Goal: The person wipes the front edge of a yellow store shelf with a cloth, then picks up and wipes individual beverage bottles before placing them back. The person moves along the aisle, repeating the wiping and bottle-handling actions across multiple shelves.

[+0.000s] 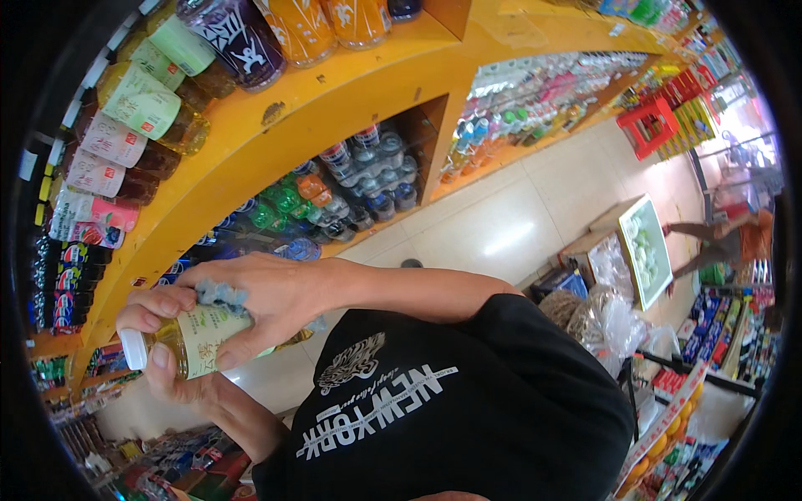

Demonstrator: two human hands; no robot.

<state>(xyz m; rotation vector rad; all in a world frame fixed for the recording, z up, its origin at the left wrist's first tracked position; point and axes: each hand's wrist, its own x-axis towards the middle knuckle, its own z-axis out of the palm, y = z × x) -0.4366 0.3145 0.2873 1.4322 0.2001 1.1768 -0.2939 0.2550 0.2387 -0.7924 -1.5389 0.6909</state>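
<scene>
A drink bottle [203,338] with amber liquid, a pale green label and a white cap lies tilted between my two hands at the left. My left hand [178,382] is closed round its cap end, with the thumb against the neck. From above, my right hand [259,284] grips the label part, its thumb lying across the label. A fluffy blue-grey cloth [221,294] shows between my right hand and the bottle. Some fingertips overlap near the cap, and the far side of the bottle is hidden.
A curved yellow shelf [251,125] holds rows of bottled drinks [138,104], with packed bottles [368,167] lower down. A red crate [647,129] and a light-rimmed box [645,250] stand on the tiled floor [493,209]. At the far right is another person [727,242].
</scene>
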